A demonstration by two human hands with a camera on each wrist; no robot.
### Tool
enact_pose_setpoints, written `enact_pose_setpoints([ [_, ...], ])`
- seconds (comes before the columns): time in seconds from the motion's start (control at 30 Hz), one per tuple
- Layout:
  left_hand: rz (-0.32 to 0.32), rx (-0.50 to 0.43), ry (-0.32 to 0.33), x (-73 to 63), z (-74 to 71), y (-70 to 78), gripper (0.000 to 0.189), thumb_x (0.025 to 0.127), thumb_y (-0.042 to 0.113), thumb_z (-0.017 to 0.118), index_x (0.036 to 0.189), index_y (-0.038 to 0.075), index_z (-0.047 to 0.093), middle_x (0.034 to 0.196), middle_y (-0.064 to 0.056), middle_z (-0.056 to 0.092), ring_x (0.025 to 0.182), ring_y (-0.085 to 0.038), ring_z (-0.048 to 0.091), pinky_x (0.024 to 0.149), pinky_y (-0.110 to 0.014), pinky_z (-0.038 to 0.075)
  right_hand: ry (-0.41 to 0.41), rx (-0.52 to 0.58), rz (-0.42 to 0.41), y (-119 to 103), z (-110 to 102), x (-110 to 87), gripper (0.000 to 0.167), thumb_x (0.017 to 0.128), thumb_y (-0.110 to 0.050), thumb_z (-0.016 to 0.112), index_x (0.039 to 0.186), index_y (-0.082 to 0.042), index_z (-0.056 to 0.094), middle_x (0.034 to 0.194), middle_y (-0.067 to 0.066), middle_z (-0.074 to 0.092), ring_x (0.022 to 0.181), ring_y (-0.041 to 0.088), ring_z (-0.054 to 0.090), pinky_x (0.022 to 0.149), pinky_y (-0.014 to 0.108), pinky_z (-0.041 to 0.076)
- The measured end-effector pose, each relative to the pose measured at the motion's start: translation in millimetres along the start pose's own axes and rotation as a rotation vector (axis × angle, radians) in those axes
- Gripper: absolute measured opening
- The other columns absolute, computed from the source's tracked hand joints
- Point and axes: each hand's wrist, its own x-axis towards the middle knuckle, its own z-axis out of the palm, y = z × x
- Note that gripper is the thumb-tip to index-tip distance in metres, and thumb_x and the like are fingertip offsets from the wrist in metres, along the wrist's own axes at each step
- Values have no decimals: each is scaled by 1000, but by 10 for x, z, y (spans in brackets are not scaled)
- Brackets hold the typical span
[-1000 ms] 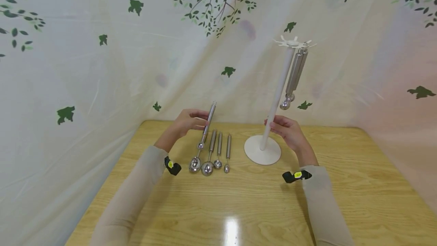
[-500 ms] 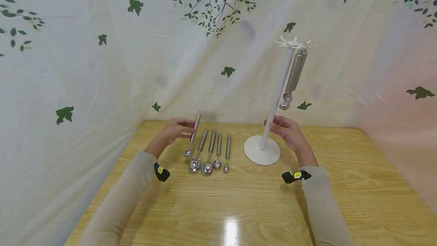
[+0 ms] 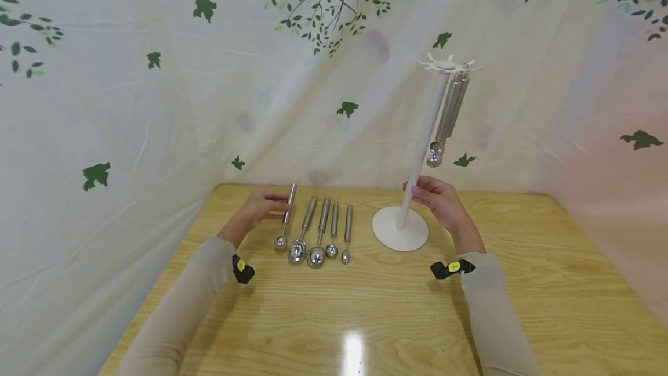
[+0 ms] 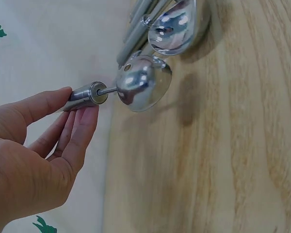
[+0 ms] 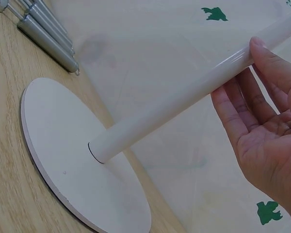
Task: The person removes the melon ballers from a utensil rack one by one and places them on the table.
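Note:
My left hand [image 3: 260, 210] pinches the steel handle of a melon baller [image 3: 280, 242] between thumb and fingers, left of a row of tools. In the left wrist view its round bowl [image 4: 141, 83] points down at the table, and whether it touches is unclear. The row holds a larger scoop [image 3: 297, 250], a big round-bowled scoop [image 3: 316, 256] and two smaller ballers, lying with handles away from me. My right hand [image 3: 439, 202] grips the pole of a white stand [image 5: 174, 104], whose round base rests on the table. Steel-handled tools [image 3: 452, 110] hang from the stand's hooked top.
The wooden table [image 3: 292, 318] reaches a pale leaf-patterned curtain [image 3: 209, 103] at its back edge. The stand [image 3: 380, 228] is right of the tool row, its top leaning rightward in view. Black cameras [image 3: 243, 270] are strapped to both wrists.
My left hand has moved left and lower with the melon baller, from over the larger scoop to beside the row. My right hand still holds the pole in the same place.

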Motion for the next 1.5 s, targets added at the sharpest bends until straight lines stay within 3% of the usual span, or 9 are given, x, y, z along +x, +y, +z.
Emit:
enact_pose_setpoints([
  [0.37,-22,-29,30,14,18,-153,46,96,2,68,138,-10,54,118,-14,69,93,-15,70,100,-44,59,-7,-7,-8,-8,16,3,23,100,-7,63,122,-7,72,111,-2,77,109,12,70,96,23,58],
  [0.57,-18,-67,42,38,25,-264,48,94,0,70,138,-12,53,117,-15,71,90,-15,72,91,-37,63,5,-10,6,0,17,10,29,99,-7,65,126,5,65,111,-2,77,108,10,71,96,23,58],
  [0.77,-25,-55,88,60,54,-315,47,93,2,72,137,-9,56,121,-20,70,86,-11,71,88,-33,64,-9,-4,-12,23,-1,8,27,101,-5,62,126,4,66,110,-4,77,108,11,71,96,23,59],
  [1.13,68,28,192,101,142,-407,41,89,-3,74,127,-11,63,120,-27,69,79,-6,69,78,-27,64,-20,1,-26,30,-13,-2,32,101,-4,61,130,9,60,110,-4,77,108,11,71,96,23,59],
  [1.3,93,60,226,94,167,-423,36,87,-4,75,121,-11,66,117,-28,70,83,-14,72,79,-30,65,-16,0,-18,34,-18,-1,30,101,-4,61,129,6,64,110,-4,77,108,11,71,96,23,59],
  [1.5,143,151,229,36,185,-394,30,86,-3,75,115,-11,68,107,-25,73,88,-25,74,77,-31,65,-1,-15,2,19,-12,-3,24,101,-6,62,123,-7,72,110,-5,78,108,10,71,95,23,58],
])
